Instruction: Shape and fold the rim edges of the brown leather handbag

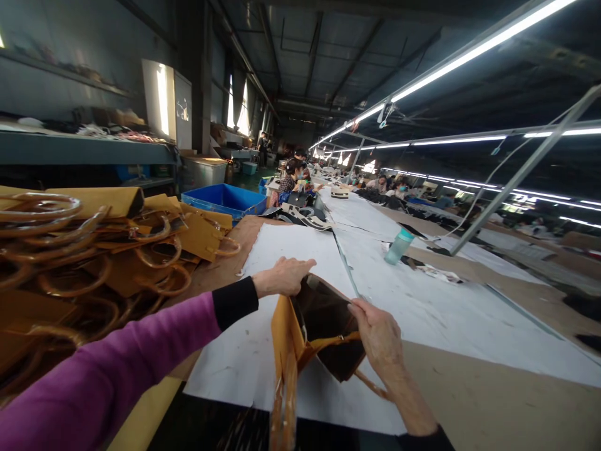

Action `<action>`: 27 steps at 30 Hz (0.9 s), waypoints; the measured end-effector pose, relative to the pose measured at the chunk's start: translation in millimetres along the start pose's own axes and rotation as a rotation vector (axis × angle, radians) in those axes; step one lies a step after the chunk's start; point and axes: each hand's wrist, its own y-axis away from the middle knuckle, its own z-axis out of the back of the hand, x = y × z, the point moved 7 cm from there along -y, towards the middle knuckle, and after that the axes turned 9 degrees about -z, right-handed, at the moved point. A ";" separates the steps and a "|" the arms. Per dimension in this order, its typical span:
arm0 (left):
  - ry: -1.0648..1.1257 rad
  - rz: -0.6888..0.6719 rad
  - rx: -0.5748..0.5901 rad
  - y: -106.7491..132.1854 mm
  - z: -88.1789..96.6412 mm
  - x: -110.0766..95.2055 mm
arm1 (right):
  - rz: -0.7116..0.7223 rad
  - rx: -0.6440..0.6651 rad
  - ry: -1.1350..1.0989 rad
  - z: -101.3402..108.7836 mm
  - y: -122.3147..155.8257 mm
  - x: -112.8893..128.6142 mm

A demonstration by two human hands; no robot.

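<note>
A mustard-yellow handbag [285, 329] with a dark brown lining stands tilted over the white sheet, its mouth gaping toward me. My left hand [282, 277] is at the far left corner of its rim, index finger stretched out and the other fingers closed at the edge. On the right side, my right hand [381, 335] pinches the rim between thumb and fingers. One amber, plastic-wrapped handle [284, 407] hangs toward me past the table edge; part of the other handle [373, 385] shows below my right wrist.
Many similar yellow bags with wrapped round handles [157, 250] are piled at my left. Beyond them sits a blue bin [225, 199]. A teal cup [399, 245] stands on the table to the right, near a slanted metal pole [521, 175]. Co-workers [295, 172] sit farther back.
</note>
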 end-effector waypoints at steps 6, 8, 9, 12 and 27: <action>0.207 -0.138 0.109 -3.2 -4.9 5.4 | -0.104 0.035 -0.071 9.3 8.4 -32.1; 0.180 -0.145 0.145 -3.9 -7.3 3.4 | -0.129 0.036 -0.114 9.3 8.4 -38.9; 0.147 -0.140 0.150 -4.3 -7.4 2.4 | -0.128 0.040 -0.128 8.8 8.1 -40.2; 0.047 -0.196 0.075 -6.4 -1.0 -8.6 | -0.110 0.042 -0.134 8.2 7.4 -39.3; -0.056 -0.392 -0.112 -29.9 -5.6 -47.2 | 0.032 -0.087 0.141 9.9 17.9 -26.1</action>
